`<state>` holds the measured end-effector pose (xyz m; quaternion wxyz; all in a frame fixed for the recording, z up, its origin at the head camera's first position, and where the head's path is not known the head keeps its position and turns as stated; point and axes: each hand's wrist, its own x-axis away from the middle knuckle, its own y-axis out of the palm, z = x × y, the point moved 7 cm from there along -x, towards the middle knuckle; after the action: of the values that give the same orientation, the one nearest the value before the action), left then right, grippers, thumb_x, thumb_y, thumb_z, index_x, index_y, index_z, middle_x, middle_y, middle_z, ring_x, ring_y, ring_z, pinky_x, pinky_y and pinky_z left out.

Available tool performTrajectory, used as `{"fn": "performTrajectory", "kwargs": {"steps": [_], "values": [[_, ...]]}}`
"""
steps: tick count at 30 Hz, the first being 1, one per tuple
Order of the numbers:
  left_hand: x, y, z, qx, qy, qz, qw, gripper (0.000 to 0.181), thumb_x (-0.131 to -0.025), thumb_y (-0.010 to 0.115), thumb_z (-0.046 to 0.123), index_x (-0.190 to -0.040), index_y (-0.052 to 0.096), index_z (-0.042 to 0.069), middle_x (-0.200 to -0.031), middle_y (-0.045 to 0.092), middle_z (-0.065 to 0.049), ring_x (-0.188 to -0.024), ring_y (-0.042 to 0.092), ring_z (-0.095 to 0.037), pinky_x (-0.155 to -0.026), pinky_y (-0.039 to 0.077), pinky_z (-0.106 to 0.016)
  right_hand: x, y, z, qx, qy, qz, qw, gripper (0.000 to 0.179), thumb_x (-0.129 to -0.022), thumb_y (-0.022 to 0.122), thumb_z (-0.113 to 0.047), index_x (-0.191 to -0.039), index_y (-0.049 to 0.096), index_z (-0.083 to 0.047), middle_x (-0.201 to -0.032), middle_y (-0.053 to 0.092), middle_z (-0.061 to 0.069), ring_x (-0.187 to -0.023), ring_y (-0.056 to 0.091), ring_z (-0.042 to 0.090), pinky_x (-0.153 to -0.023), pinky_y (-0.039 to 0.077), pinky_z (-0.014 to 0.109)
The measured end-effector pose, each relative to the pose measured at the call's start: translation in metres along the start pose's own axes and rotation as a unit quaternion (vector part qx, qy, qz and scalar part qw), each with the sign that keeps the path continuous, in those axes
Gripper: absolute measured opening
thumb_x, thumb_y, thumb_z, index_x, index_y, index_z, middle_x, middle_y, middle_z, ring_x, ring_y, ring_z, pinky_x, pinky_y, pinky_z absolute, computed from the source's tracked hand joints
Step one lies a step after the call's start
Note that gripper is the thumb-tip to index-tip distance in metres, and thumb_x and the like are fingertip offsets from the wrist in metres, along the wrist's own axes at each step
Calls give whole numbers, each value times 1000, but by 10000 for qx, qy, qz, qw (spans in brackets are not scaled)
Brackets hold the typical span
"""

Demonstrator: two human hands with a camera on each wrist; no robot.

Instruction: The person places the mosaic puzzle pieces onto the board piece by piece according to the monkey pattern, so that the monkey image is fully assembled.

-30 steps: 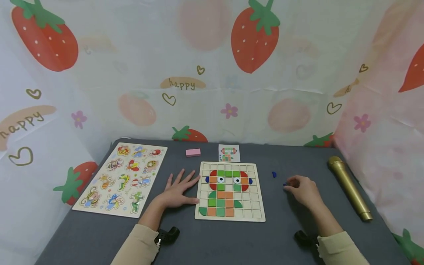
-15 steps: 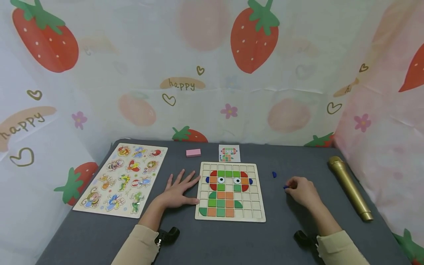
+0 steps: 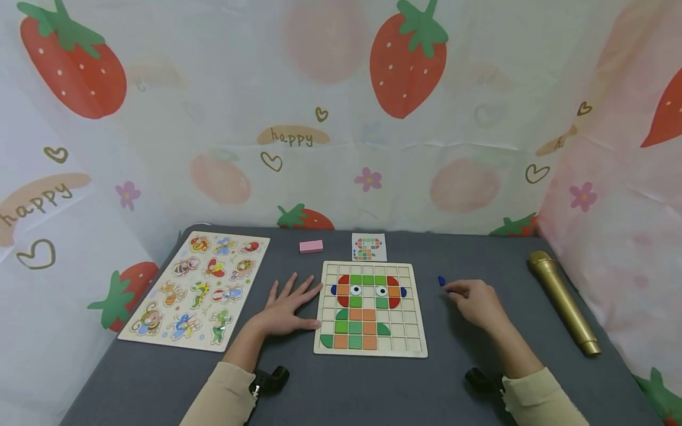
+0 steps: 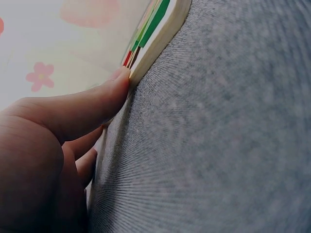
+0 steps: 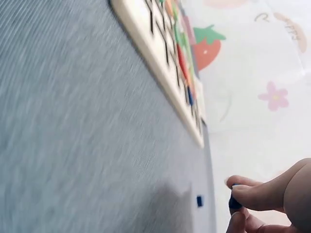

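A wooden grid board [image 3: 407, 328] lies mid-table, with red, orange, green and blue pieces and two eye pieces set in its squares. My left hand [image 3: 282, 312] rests on the table at its left with fingers spread. In the left wrist view, the thumb [image 4: 97, 104] touches the board's edge. To the right of the board, my right hand [image 3: 478, 303] pinches a small dark blue puzzle piece [image 5: 234, 198] between thumb and fingers. A second blue piece [image 3: 441, 280] lies on the table just ahead of the fingertips.
A small pattern card [image 3: 369, 246] lies behind the board, with a pink block [image 3: 311, 246] left of it. An insect picture board [image 3: 176, 281] lies at the left. A gold microphone-like cylinder [image 3: 565, 305] lies at the right edge. A strawberry-print cloth [image 3: 341, 89] hangs behind.
My right hand has moved left with the blue piece, closer to the other blue piece and the board. The left hand has stayed in place.
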<state>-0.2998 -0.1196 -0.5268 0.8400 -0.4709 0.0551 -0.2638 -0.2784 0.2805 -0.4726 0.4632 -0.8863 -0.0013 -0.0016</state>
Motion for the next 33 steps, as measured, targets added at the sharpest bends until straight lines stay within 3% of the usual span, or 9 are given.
{"fn": "performTrajectory", "kwargs": {"steps": [9, 19, 33], "values": [[0, 0, -1, 28, 5, -16, 10000, 89, -88, 68, 62, -161, 27, 32, -171, 11, 3, -157, -11, -33, -120, -16, -62, 2, 1, -34, -566, -300, 200, 9977, 24, -98, 67, -17, -118, 72, -6, -103, 72, 10, -83, 64, 20, -63, 51, 32], [0, 0, 0, 11, 7, -28, 10000, 89, -87, 68, 63, -161, 26, 34, -171, 11, 4, -157, -11, -32, -120, -16, -61, 1, 19, -63, -867, -451, 128, 9951, 21, -96, 70, -19, -114, 73, -8, -97, 72, 7, -81, 63, 19, -64, 50, 30], [-1, -1, -1, 11, 33, -10, 10000, 90, -87, 68, 63, -161, 26, 34, -171, 12, 4, -157, -11, -32, -120, -16, -62, 8, 61, -107, -1326, -777, -372, 9874, 15, -96, 69, -18, -105, 76, -9, -88, 72, 1, -72, 59, 14, -58, 47, 28]]}}
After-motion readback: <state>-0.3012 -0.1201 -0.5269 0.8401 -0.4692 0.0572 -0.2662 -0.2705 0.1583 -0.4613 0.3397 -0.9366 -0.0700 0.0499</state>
